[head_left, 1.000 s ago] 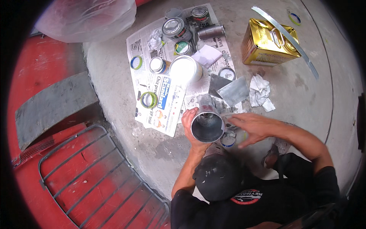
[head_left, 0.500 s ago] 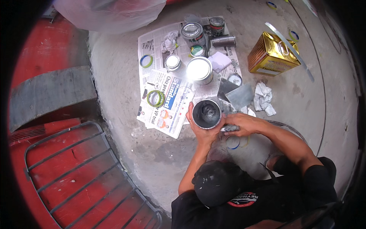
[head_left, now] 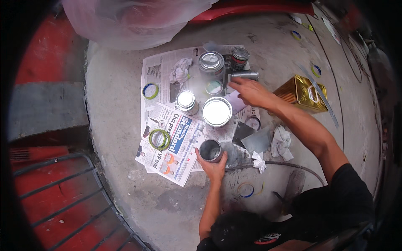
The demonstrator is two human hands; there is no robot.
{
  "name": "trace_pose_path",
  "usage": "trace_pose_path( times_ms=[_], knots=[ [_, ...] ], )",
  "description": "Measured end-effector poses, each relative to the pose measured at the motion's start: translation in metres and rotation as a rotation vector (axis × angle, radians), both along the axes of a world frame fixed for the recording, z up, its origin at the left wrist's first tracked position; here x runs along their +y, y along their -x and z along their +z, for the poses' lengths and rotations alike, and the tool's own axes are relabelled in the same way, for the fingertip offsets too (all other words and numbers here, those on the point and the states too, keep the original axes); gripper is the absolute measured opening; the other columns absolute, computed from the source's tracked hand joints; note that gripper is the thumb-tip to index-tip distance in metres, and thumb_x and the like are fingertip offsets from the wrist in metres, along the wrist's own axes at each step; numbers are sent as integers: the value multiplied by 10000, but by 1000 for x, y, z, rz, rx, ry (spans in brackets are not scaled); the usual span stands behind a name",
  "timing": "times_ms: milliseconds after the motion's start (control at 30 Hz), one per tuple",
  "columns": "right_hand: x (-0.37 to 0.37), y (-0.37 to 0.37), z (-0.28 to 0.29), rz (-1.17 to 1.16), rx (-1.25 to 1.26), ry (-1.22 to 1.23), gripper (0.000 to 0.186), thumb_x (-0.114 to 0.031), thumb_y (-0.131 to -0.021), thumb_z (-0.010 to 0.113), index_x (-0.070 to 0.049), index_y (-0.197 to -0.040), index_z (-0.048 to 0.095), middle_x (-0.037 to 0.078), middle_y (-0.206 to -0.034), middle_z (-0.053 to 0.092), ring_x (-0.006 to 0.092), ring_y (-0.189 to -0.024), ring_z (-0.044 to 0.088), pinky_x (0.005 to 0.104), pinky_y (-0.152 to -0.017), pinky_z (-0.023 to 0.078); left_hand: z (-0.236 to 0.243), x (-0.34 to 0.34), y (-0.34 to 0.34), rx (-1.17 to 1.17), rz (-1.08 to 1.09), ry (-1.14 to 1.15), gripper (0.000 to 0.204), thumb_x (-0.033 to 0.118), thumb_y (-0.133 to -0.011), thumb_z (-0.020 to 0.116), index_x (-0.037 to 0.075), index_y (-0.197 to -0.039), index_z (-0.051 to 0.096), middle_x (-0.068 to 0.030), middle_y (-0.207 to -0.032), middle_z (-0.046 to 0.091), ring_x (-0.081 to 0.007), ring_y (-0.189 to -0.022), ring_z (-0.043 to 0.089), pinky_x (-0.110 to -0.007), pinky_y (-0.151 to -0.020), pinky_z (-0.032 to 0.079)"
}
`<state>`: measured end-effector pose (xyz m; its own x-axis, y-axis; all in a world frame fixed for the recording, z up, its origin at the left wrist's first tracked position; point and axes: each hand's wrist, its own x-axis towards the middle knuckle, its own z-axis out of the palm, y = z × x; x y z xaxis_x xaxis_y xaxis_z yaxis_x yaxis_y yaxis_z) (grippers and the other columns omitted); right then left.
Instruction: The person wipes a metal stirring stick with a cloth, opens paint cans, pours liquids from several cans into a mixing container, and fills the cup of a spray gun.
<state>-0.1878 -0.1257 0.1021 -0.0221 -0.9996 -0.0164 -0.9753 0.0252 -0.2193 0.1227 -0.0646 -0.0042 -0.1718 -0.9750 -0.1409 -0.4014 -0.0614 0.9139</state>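
My left hand [head_left: 215, 169] curls round a dark grey, stained open can [head_left: 210, 150] at the newspaper's near edge. The can's mouth faces up. My right hand [head_left: 253, 93] is stretched out over a pale lilac sheet [head_left: 237, 103], beside a ribbed grey can [head_left: 246, 75] lying on its side. Its fingers are bent together over a thin pale edge that I cannot make out. Just left of these fingers stands a small can with a greenish top [head_left: 214, 87]. A large can with a bright white top [head_left: 217, 111] stands nearer.
Newspaper [head_left: 153, 119] covers part of the concrete floor. Further cans [head_left: 211, 62], tape rolls [head_left: 159, 139], crumpled paper [head_left: 281, 142] and flat grey plates [head_left: 256, 141] lie about. A gold tin [head_left: 310, 94] stands right, a metal rack [head_left: 67, 190] left. Clear plastic sheeting [head_left: 138, 21] hangs at the far side.
My right hand has left the grey can's side and reached far across the newspaper. My left hand keeps hold of the can. The whole view has shifted, so the floor items appear lower.
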Motion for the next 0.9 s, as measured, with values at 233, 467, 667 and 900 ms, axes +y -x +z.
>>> trace_pose_path(
  times_ms=[233,467,667,900],
  knots=[
    [-85,-26,-26,205,168,-332,591,-155,-868,550,-203,-1426,363,61,-1535,321,326,-1041,643,421,-831,558,-23,2,-8,173,25,-67,1048,257,-621,889,-65,-1410,279,-222,-1301,411,-335,-1225,437,-418,-1045,351],
    [-79,-5,-61,187,67,-144,581,-134,-805,655,-90,-1339,431,145,-1229,531,359,-1103,556,428,-902,517,-21,-2,-8,158,-50,-38,913,243,-640,878,-50,-1341,372,-204,-1227,451,-329,-1184,459,-414,-1020,367],
    [-7,6,14,-226,-31,-123,687,-205,-701,769,-22,-1292,471,225,-1156,549,390,-1103,545,448,-896,492,-14,-1,0,209,-33,-58,887,198,-653,871,-56,-1336,366,-193,-1259,445,-299,-1168,481,-400,-1012,385],
    [63,3,14,-445,-56,105,730,-254,-661,776,-4,-1279,478,238,-1187,534,417,-1135,505,464,-930,446,-16,1,-3,301,-38,-169,1049,170,-644,884,-75,-1420,223,-224,-1334,389,-306,-1242,430,-398,-1052,360]
  ],
)
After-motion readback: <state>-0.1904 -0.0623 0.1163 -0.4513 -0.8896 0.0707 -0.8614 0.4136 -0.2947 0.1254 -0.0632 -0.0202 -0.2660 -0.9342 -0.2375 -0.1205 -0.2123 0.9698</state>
